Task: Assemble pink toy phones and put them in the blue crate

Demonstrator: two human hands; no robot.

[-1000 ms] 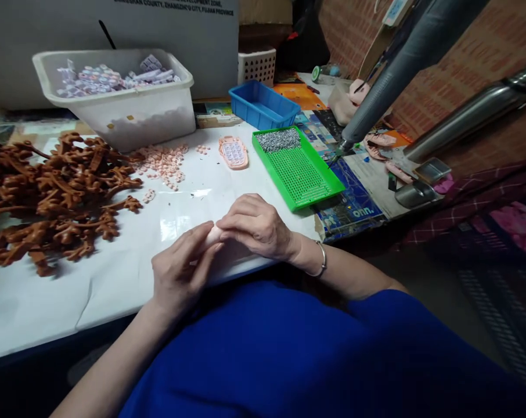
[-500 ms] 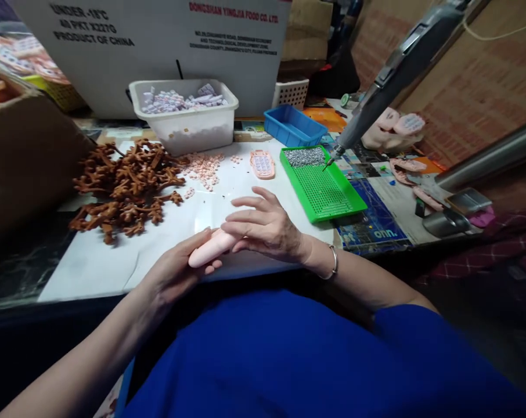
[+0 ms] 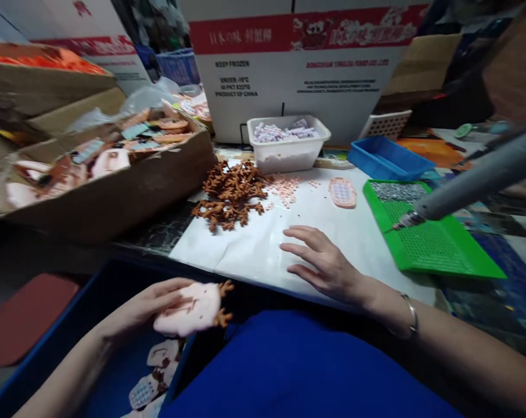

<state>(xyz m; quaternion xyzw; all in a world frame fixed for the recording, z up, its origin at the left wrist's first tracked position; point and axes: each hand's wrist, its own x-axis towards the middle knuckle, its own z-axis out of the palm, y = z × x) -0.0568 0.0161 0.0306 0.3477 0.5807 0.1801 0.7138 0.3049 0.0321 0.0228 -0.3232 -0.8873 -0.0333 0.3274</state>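
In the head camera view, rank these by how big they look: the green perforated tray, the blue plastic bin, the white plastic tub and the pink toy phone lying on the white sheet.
1. Green perforated tray, nearest.
2. White plastic tub and blue plastic bin: look alike.
3. Pink toy phone.

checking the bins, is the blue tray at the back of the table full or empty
Empty, as far as shows: the blue tray shows only bare blue floor and walls, unlike the white tub beside it, which holds small pale pieces.

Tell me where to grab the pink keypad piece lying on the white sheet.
Take the keypad piece by its long side edges, coming straight down from above. It lies flat, keys up, with bare sheet either side for fingers. The right hand is nearest, resting on the sheet.
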